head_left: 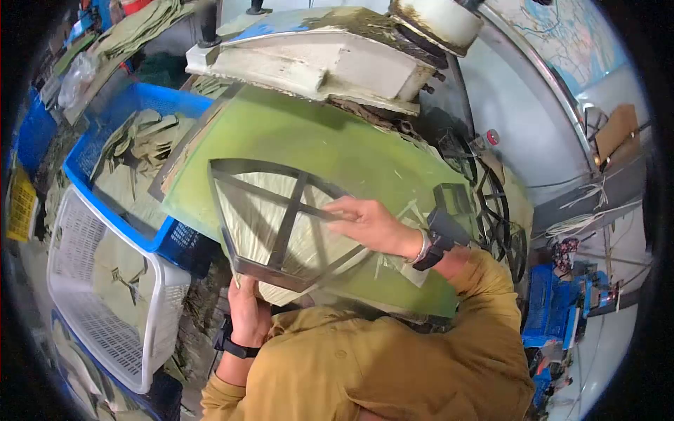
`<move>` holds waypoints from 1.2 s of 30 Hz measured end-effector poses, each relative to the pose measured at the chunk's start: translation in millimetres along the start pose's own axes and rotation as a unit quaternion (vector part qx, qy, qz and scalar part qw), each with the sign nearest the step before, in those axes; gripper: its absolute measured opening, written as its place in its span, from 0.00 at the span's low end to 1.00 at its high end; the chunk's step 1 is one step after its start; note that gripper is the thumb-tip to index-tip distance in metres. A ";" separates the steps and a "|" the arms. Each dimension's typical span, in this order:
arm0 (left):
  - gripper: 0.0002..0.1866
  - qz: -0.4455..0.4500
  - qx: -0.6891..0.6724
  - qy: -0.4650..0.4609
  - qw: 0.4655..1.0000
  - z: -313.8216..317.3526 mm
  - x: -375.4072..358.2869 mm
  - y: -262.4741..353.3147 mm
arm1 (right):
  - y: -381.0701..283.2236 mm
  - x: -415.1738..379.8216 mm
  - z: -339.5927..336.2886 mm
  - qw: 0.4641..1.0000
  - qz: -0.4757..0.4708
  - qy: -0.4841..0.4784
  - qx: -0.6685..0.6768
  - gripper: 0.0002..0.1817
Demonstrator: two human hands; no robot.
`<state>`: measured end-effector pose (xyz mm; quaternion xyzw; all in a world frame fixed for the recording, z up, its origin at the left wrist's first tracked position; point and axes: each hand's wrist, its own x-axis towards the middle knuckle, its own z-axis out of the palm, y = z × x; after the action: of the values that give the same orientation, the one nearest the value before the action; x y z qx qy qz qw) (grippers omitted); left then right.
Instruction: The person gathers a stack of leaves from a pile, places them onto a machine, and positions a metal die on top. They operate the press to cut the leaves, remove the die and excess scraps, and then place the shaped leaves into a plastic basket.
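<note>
A dark metal frame with crossing bars [287, 231] stands on pale, wrinkled sheet material [316, 242] over the green work surface [281, 133]. My right hand [372, 226] rests at the frame's right part, its fingers closed around a crossbar. At the near left corner, my left hand [247, 309] is below the frame's edge, at the pale material that hangs over the table's edge. Its fingers are mostly hidden under the material.
A white press machine [337, 63] stands beyond the green surface. On the left are a blue crate [151, 95] and a white basket [168, 309] with cut pale pieces. More dark metal frames [491, 200] lean at the right, beside scraps.
</note>
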<state>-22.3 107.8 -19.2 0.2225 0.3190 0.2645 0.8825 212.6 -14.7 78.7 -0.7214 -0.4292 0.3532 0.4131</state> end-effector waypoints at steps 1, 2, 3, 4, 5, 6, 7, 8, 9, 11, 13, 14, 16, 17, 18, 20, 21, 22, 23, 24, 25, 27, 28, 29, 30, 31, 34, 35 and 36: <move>0.20 0.004 0.010 0.018 1.000 -3.4 -4.0 1.7 | 0.8 -1.1 -1.8 1.000 0.005 0.011 -0.005 0.17; 0.20 0.021 0.016 0.014 1.000 -4.5 -10.4 7.7 | -0.4 -0.9 -7.6 1.000 0.000 0.015 -0.002 0.17; 0.20 0.037 0.022 0.009 0.999 -7.9 -16.4 13.3 | -2.3 0.9 -16.9 0.998 -0.016 0.044 -0.032 0.17; 0.21 0.053 0.041 0.018 0.998 -21.3 -17.4 17.3 | -2.8 2.9 -25.7 0.995 -0.029 0.072 -0.060 0.17; 0.23 0.075 0.057 0.034 0.995 -26.3 -25.2 25.0 | 3.9 8.2 -34.9 0.995 -0.029 0.078 -0.056 0.17; 0.23 0.086 0.066 0.040 0.993 -39.8 -29.6 30.7 | 19.3 15.6 -45.7 0.987 -0.023 0.116 -0.109 0.16; 0.24 0.094 0.075 0.045 0.992 -55.2 -33.7 36.4 | 37.1 21.8 -57.4 0.974 -0.013 0.155 -0.163 0.16; 0.24 0.090 0.066 0.044 0.993 -66.7 -37.7 41.9 | 56.6 29.1 -67.2 0.966 -0.038 0.179 -0.180 0.16; 0.25 0.082 0.057 0.043 0.994 -77.2 -41.7 46.9 | 76.7 34.0 -75.4 0.957 -0.059 0.203 -0.199 0.17; 0.27 0.070 0.035 0.057 0.995 -95.1 -50.2 54.9 | 94.9 27.6 -92.0 0.962 -0.068 0.189 -0.183 0.18; 0.26 0.083 0.028 0.058 0.994 -101.6 -57.9 59.9 | 84.4 8.8 -105.4 0.863 -0.237 0.233 -0.381 0.19; 0.26 0.083 0.019 0.083 0.993 -101.4 -63.6 61.8 | 71.5 -5.6 -109.6 0.865 -0.233 0.232 -0.378 0.19; 0.26 0.102 0.024 0.094 0.990 -111.7 -68.3 63.0 | 43.2 -38.9 -116.2 0.890 -0.238 -0.003 -0.388 0.22; 0.26 0.125 0.025 0.101 0.987 -115.6 -69.1 62.9 | 40.9 -55.3 -112.6 0.909 -0.185 -0.103 -0.359 0.25; 0.25 0.114 0.012 0.105 0.988 -115.3 -70.4 63.5 | 46.7 -70.0 -108.9 0.904 -0.180 -0.136 -0.364 0.27; 0.25 0.118 0.011 0.115 0.986 -115.9 -73.0 62.4 | 53.3 -87.9 -102.6 0.898 -0.174 -0.172 -0.366 0.29; 0.24 0.125 0.011 0.122 0.985 -116.2 -74.4 62.5 | 53.7 -92.6 -101.1 0.891 -0.148 -0.164 -0.396 0.33; 0.24 0.121 0.006 0.114 0.986 -117.8 -75.8 61.5 | 54.4 -94.1 -101.9 0.882 -0.123 -0.156 -0.427 0.37; 0.24 0.123 0.006 0.118 0.985 -121.4 -74.8 60.5 | 56.0 -92.7 -102.8 0.882 -0.125 -0.159 -0.426 0.37; 0.24 0.112 0.000 0.115 0.987 -127.0 -74.0 60.2 | 58.3 -89.6 -102.1 0.882 -0.121 -0.164 -0.424 0.37; 0.24 0.101 -0.005 0.114 0.988 -130.3 -76.4 60.6 | 60.5 -86.3 -100.6 0.883 -0.117 -0.170 -0.421 0.37; 0.24 0.098 -0.013 0.124 0.987 -127.8 -80.8 59.7 | 52.0 -82.6 -100.8 0.872 -0.096 -0.191 -0.440 0.34; 0.24 0.102 -0.010 0.125 0.987 -129.9 -82.6 59.6 | 49.2 -81.4 -99.4 0.860 -0.070 -0.207 -0.462 0.32; 0.25 0.107 -0.008 0.125 0.986 -132.8 -83.8 59.7 | 55.8 -80.9 -98.9 0.860 -0.071 -0.210 -0.460 0.32; 0.25 0.109 -0.010 0.129 0.986 -138.3 -83.6 60.1 | 66.4 -81.5 -100.3 0.849 -0.084 -0.205 -0.479 0.29; 0.25 0.115 -0.006 0.128 0.985 -146.0 -82.7 61.2 | 71.3 -80.5 -101.4 0.837 -0.098 -0.201 -0.499 0.25; 0.25 0.122 -0.031 0.131 0.983 -154.5 -85.1 64.2 | 54.7 -70.6 -98.0 0.846 0.020 -0.261 -0.464 0.19; 0.25 0.121 -0.054 0.131 0.982 -155.3 -82.6 61.0 | 39.0 -67.6 -99.7 0.876 0.030 -0.252 -0.410 0.19; 0.25 0.117 -0.065 0.147 0.980 -151.7 -81.8 59.4 | 16.3 -63.3 -100.3 0.902 0.033 -0.247 -0.353 0.18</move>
<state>-198.6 137.2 -55.2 0.1586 0.3990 0.4158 0.8017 280.4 -106.5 114.9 -0.7234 -0.5897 0.3590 -0.0001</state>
